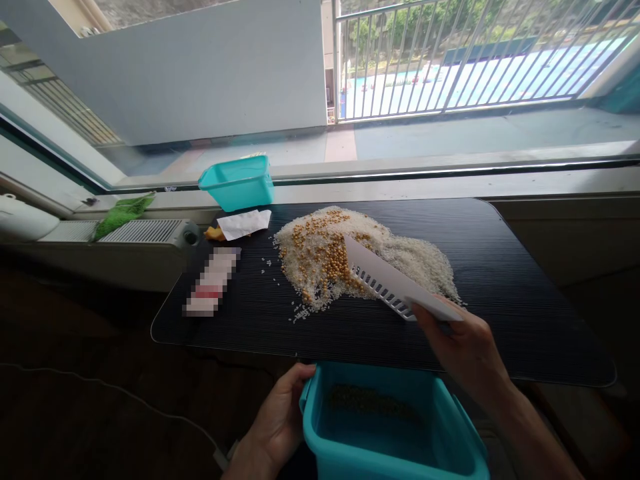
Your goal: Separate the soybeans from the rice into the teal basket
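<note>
My right hand (467, 343) is closed around the end of a white slotted scoop (387, 277). The scoop's far end rests in a pile of white rice (420, 260) mixed with yellow soybean-like beans (333, 257). These beans gather mostly on the left and middle of the pile. Below the table's near edge, my left hand (275, 420) grips the left rim of a teal plastic bin (400, 460). A thin layer of dark greenish grains (370, 401) lies inside the bin; shadow hides their kind.
The dark table (505, 267) stands against the window sill. At its back left are a smaller teal basket (240, 187), white paper (245, 225) and a blurred packet (213, 283). A green cloth (123, 217) lies on the radiator (150, 231). A white cable (125, 397) crosses the floor.
</note>
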### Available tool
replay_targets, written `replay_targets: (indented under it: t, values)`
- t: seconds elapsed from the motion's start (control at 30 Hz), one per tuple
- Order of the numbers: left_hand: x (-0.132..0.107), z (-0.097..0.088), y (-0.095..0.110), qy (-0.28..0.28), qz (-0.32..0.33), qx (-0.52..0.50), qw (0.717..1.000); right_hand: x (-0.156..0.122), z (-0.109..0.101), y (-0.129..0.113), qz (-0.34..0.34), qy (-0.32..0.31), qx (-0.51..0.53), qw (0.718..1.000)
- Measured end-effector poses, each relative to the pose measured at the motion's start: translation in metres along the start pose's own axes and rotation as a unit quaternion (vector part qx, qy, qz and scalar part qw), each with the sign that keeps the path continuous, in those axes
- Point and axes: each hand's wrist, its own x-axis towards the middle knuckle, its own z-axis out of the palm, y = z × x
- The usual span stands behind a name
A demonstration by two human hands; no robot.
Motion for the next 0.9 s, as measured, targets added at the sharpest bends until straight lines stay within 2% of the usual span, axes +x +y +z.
replay_targets:
  t: [0.3,0.43,0.57,0.7,0.9]
  values:
    - [0.000,-0.004,-0.001,-0.014,0.016,0.013,1.000,-0.007,-0.008,-0.010,0.015,-0.028,0.019,0.999]
    - [0.001,-0.006,-0.001,-0.024,0.007,0.005,1.000,-0.006,-0.017,-0.013,0.050,-0.026,0.017,0.998]
    - [0.001,-0.006,-0.001,-0.030,0.001,0.011,0.999,-0.010,-0.028,-0.006,0.087,-0.012,-0.020,0.996]
    - [-0.001,-0.002,-0.001,-0.024,-0.001,0.013,1.000,-0.015,-0.031,0.003,0.081,-0.001,-0.018,0.997]
    - [-0.003,0.004,-0.001,0.005,-0.007,0.001,1.000,-0.011,-0.029,-0.011,0.085,-0.052,0.000,0.995]
